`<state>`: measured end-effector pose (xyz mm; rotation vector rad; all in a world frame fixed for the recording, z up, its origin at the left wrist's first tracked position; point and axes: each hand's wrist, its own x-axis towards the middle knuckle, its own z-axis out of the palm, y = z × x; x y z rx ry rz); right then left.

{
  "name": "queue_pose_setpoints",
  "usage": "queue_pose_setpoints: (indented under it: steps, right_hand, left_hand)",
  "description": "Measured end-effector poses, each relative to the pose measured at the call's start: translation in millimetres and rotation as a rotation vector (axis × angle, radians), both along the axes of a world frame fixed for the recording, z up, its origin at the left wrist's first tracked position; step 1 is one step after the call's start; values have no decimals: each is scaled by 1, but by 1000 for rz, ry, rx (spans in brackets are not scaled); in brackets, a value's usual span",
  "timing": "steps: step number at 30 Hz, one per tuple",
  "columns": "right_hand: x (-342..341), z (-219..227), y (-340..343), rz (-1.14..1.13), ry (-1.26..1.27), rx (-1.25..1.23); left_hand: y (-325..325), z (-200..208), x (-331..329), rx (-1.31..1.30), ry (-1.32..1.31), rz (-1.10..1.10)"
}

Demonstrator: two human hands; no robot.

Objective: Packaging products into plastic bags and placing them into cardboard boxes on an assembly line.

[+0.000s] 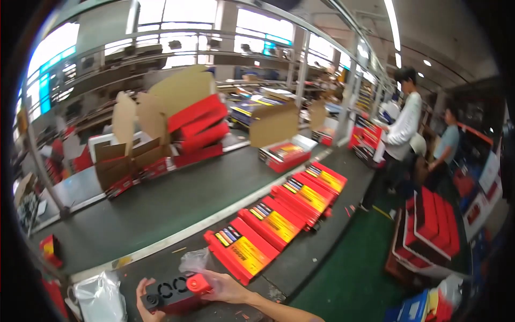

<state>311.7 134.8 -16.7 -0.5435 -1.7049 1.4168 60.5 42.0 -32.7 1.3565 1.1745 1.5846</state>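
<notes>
At the lower edge I hold a black-and-red box-shaped device [174, 301] with two round vent openings on its end. My left hand [144, 300] curls round its left side. My right hand [228, 288] grips the right side, by a bright red block-like part [198, 283]; whether that part is fixed to the device I cannot tell. A crumpled clear plastic bag [194, 260] is just beyond the right hand. Past it, several red cases with yellow labels, the nearest one [245, 251] close to my right hand, lie in a row on the dark bench.
A green conveyor belt [182, 201] runs beyond a pale rail. Open cartons [115, 166] and red boxes [201, 126] stand along it. Silvery plastic wrap [100, 298] lies at the left. Stacked red boxes [434, 225] are at the right. Two people [406, 121] stand farther off.
</notes>
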Motion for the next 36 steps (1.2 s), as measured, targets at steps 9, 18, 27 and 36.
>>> queue_pose_setpoints:
  steps: [9, 18, 27, 36]
  right_hand:
    - [28, -24, -16, -191, 70, -240]
    - [35, -13, -49, -264, 186, -304]
    - [28, 3, -48, -448, 136, -226]
    - [11, -16, -40, -467, 117, -165]
  left_hand:
    - [-6, 12, 61, -116, 148, 294]
    - [-27, 7, 72, -4, 48, 266]
    - [-10, -34, 47, -85, 486, 191]
    - [-3, -4, 52, -69, 159, 191]
